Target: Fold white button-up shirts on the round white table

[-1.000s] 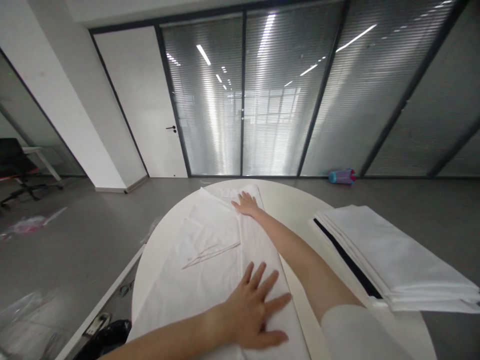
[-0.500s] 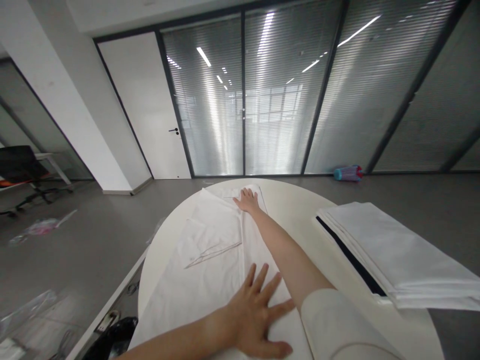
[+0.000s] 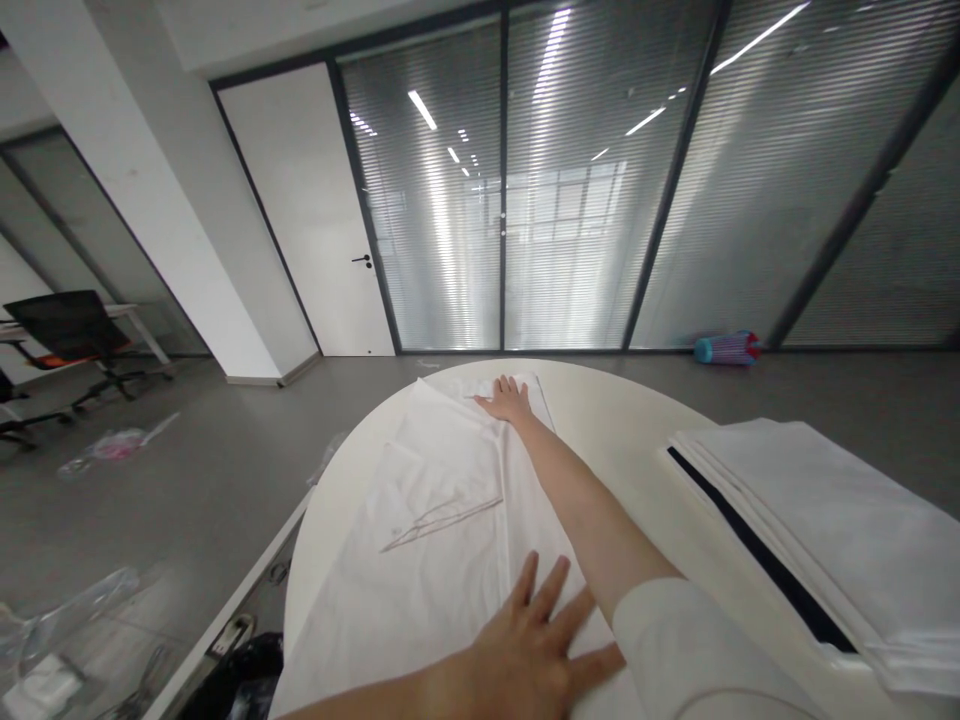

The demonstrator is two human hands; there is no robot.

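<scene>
White cloth (image 3: 420,600) lies lengthwise on the round table (image 3: 622,420), left of the folded stack (image 3: 840,520) on my feed. I see the left hand (image 3: 536,645) open and splayed over its near part, the right hand (image 3: 506,400) open near its far end. Flattening it well, I judge, means anchoring one palm and sweeping the other evenly across the raised crease (image 3: 444,523).

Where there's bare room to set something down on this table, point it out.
The widest bare patch of the table lies between the right arm and the folded white stack. A narrow strip shows left of the spread cloth. It is crowded mid-table, with right hand and left hand on the cloth.
</scene>
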